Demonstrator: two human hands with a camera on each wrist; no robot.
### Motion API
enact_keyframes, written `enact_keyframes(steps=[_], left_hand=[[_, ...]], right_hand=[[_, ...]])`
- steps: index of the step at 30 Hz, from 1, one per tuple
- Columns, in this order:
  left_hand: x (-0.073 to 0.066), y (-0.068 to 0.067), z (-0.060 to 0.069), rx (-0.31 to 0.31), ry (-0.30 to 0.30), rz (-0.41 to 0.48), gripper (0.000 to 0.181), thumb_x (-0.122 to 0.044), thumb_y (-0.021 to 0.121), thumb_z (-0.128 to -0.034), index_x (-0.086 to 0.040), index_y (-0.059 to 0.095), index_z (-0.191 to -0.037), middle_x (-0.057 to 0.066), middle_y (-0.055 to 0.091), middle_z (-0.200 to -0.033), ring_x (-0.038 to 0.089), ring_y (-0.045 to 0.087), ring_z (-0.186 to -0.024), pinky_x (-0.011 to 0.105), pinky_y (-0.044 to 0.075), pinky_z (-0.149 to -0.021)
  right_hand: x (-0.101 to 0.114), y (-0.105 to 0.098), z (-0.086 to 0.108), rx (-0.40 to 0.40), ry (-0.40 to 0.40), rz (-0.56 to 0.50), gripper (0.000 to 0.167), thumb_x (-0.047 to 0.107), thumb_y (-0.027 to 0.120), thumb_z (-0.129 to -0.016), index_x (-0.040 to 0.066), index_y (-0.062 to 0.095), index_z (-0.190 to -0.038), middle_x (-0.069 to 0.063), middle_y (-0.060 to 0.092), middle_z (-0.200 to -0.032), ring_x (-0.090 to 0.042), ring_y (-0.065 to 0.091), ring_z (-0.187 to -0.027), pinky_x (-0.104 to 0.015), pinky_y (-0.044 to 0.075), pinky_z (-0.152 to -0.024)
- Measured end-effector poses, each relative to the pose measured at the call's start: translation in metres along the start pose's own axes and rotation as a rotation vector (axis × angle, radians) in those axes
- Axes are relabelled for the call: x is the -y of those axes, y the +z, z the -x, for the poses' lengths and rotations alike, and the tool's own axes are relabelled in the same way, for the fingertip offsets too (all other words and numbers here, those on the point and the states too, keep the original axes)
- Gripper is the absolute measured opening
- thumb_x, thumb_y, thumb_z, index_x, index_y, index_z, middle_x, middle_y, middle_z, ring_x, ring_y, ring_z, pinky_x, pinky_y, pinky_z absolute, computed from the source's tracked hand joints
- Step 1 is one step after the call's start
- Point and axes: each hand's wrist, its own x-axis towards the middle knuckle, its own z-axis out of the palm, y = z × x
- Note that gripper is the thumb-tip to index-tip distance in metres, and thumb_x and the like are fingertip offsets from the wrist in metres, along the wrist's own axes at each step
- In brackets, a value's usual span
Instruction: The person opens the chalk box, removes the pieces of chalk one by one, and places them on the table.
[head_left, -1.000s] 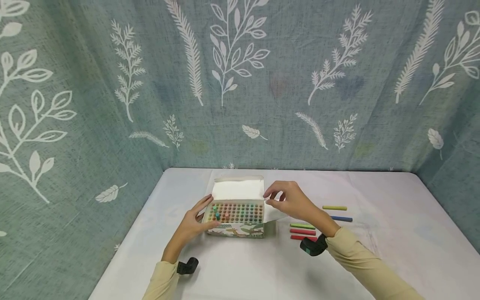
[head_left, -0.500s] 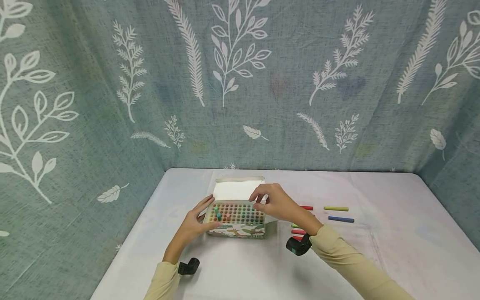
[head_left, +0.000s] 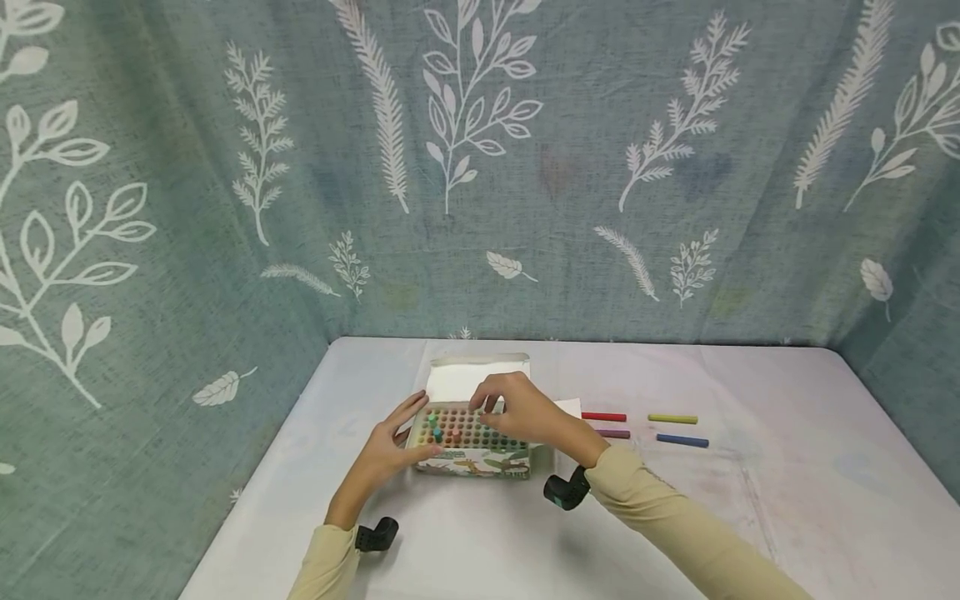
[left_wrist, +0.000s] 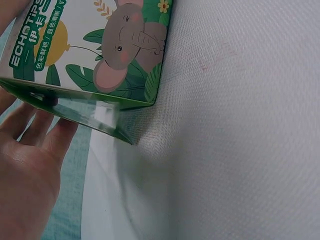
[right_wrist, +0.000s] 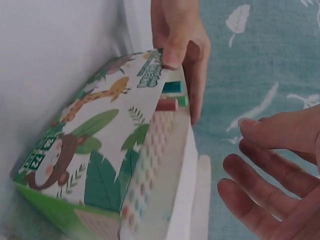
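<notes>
A cardboard box (head_left: 472,463) printed with animals stands on the table, its lid (head_left: 468,379) folded back. Inside is a tray of round holes (right_wrist: 150,155). A teal chalk stick (right_wrist: 172,87), a reddish chalk stick (right_wrist: 167,104) and a green chalk stick (right_wrist: 183,101) poke out near the left end. My left hand (head_left: 384,450) grips that end, thumb on the printed front and fingers behind. Above the tray hovers my right hand (head_left: 517,408); its fingers are loosely bent, and nothing shows between them in the right wrist view.
Right of the box lie a red stick (head_left: 603,417), a pinkish-purple stick (head_left: 613,434), a yellow stick (head_left: 672,419) and a blue stick (head_left: 682,441). A white flap (head_left: 570,407) sticks out at the box's right. Patterned curtain (head_left: 555,250) borders the table (head_left: 750,517).
My right hand has moved left, from the box's right edge to above the middle of the tray. Its forearm now covers sticks seen earlier. My left hand stays on the box.
</notes>
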Motion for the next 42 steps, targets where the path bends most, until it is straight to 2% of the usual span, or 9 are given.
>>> enact_keyframes(steps=[7,10,18,24,29,36,42], left_hand=[[-0.029,-0.003,0.007,0.020,0.002,0.020,0.084,-0.017,0.078,-0.0796,-0.005,0.031,-0.148,0.008,0.018,-0.155,0.033,0.014,-0.142,0.054,0.025,-0.110],[-0.034,-0.003,0.009,0.027,-0.009,0.015,0.083,-0.017,0.078,-0.0800,-0.004,0.031,-0.148,0.007,0.018,-0.155,0.033,0.014,-0.142,0.053,0.026,-0.111],[-0.030,-0.002,0.009,0.026,-0.015,0.007,0.084,-0.019,0.078,-0.0798,-0.006,0.030,-0.148,0.006,0.018,-0.155,0.032,0.015,-0.142,0.050,0.027,-0.110],[-0.029,-0.002,0.009,0.026,-0.002,0.017,0.084,-0.017,0.078,-0.0801,-0.005,0.030,-0.148,0.008,0.017,-0.156,0.032,0.014,-0.142,0.054,0.026,-0.110],[-0.029,-0.001,0.009,0.027,0.010,0.010,0.084,-0.016,0.078,-0.0802,-0.003,0.030,-0.148,0.012,0.017,-0.156,0.033,0.015,-0.142,0.053,0.028,-0.110],[-0.032,-0.001,0.009,0.023,-0.002,0.006,0.084,-0.018,0.078,-0.0802,-0.005,0.030,-0.148,0.007,0.018,-0.155,0.030,0.015,-0.142,0.051,0.028,-0.110],[-0.034,-0.001,0.010,0.025,0.002,0.008,0.084,-0.018,0.078,-0.0804,-0.004,0.030,-0.148,0.010,0.018,-0.156,0.032,0.015,-0.142,0.052,0.027,-0.110]], right_hand=[[0.003,0.016,-0.014,0.056,0.006,0.025,0.016,-0.001,0.066,-0.086,0.004,0.071,-0.100,-0.006,0.067,-0.096,-0.018,0.063,-0.085,-0.022,0.053,-0.071],[0.002,0.024,-0.017,0.082,0.006,0.042,0.015,0.001,0.068,-0.085,0.005,0.072,-0.099,-0.006,0.067,-0.096,-0.014,0.062,-0.084,-0.020,0.052,-0.073],[0.001,0.038,-0.026,0.154,0.022,0.088,0.014,0.001,0.068,-0.086,0.007,0.072,-0.098,-0.006,0.066,-0.096,-0.007,0.060,-0.081,-0.014,0.050,-0.070],[0.000,0.047,-0.031,0.213,0.001,0.196,0.012,0.001,0.066,-0.087,0.008,0.073,-0.093,-0.002,0.067,-0.089,-0.006,0.060,-0.075,-0.013,0.048,-0.065],[-0.004,0.052,-0.030,0.218,-0.029,0.258,0.011,0.001,0.067,-0.087,0.010,0.075,-0.087,0.001,0.067,-0.081,-0.005,0.059,-0.070,-0.012,0.047,-0.062],[-0.008,0.055,-0.027,0.206,-0.051,0.292,0.014,0.000,0.066,-0.087,0.009,0.076,-0.092,0.000,0.068,-0.085,-0.006,0.062,-0.077,-0.010,0.049,-0.068],[-0.006,0.054,-0.027,0.203,-0.050,0.290,0.014,0.000,0.065,-0.088,0.009,0.076,-0.092,0.000,0.069,-0.086,-0.006,0.063,-0.077,-0.010,0.049,-0.068]])
